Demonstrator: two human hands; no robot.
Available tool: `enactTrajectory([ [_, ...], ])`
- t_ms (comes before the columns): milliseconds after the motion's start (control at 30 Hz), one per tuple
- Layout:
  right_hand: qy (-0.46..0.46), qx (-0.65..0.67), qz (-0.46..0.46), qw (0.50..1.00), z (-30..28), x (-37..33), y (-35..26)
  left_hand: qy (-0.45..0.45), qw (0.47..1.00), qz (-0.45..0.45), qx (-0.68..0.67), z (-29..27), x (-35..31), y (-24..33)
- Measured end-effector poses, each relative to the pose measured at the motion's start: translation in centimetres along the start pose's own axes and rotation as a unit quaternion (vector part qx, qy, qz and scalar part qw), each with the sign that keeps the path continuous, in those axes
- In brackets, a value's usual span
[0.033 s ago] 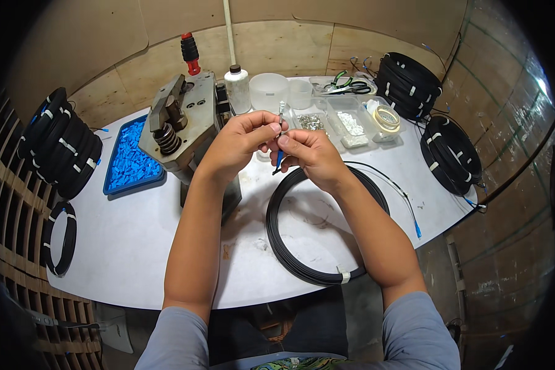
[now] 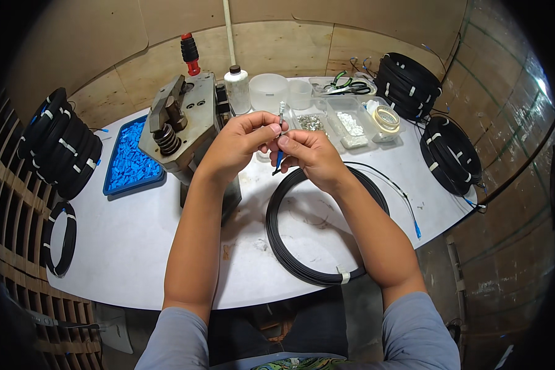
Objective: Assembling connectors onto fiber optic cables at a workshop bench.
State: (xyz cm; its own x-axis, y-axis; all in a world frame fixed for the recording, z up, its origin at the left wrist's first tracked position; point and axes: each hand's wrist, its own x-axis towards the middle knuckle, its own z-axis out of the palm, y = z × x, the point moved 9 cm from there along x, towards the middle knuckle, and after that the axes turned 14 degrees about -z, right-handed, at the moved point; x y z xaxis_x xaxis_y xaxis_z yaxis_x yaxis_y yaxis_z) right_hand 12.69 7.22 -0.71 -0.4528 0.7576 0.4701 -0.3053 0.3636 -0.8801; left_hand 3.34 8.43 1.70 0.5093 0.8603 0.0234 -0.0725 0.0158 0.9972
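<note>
Over the middle of the table, both hands meet at a slim fibre-cable connector. Its whitish tip (image 2: 282, 108) points up above my fingers, and a blue sleeve (image 2: 279, 160) with a dark end shows below them. My left hand (image 2: 246, 140) pinches the dark upper part between thumb and fingers. Thumb and fingers of my right hand (image 2: 316, 157) close on it lower down, by the blue sleeve; the part between is hidden. Under my right forearm lies a black cable coil (image 2: 277, 237) with a white tie. One cable end with a blue connector (image 2: 418, 230) stretches out to its right.
Left of my hands stands a metal hand press (image 2: 188, 117), beside a tray of blue connector housings (image 2: 132, 154). Behind are a white bottle (image 2: 237, 89), clear bins of small parts (image 2: 351, 126), tape rolls (image 2: 386, 117) and scissors (image 2: 345, 86). Black cable coils (image 2: 450, 154) stand at both sides.
</note>
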Motion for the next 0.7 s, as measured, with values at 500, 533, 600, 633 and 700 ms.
enactTrajectory([
  [500,0.023,0.065,-0.010,0.998,0.1,0.1,-0.1,0.049,0.999,0.007,0.000,-0.7,0.2,-0.4],
  [533,0.022,0.066,-0.012,0.998,0.2,0.1,-0.2,0.050,0.999,0.009,0.001,-0.8,0.2,-0.4],
  [600,0.016,0.061,-0.007,0.998,0.1,0.1,-0.1,0.045,0.999,-0.018,-0.017,-0.9,0.2,-0.9],
  [633,0.014,0.059,-0.008,0.998,0.0,0.0,0.0,0.042,0.998,-0.020,-0.032,-0.8,0.3,-1.0],
  [700,0.011,0.054,-0.002,0.998,0.0,0.0,-0.1,0.041,0.998,-0.026,-0.037,-0.8,0.3,-1.0],
])
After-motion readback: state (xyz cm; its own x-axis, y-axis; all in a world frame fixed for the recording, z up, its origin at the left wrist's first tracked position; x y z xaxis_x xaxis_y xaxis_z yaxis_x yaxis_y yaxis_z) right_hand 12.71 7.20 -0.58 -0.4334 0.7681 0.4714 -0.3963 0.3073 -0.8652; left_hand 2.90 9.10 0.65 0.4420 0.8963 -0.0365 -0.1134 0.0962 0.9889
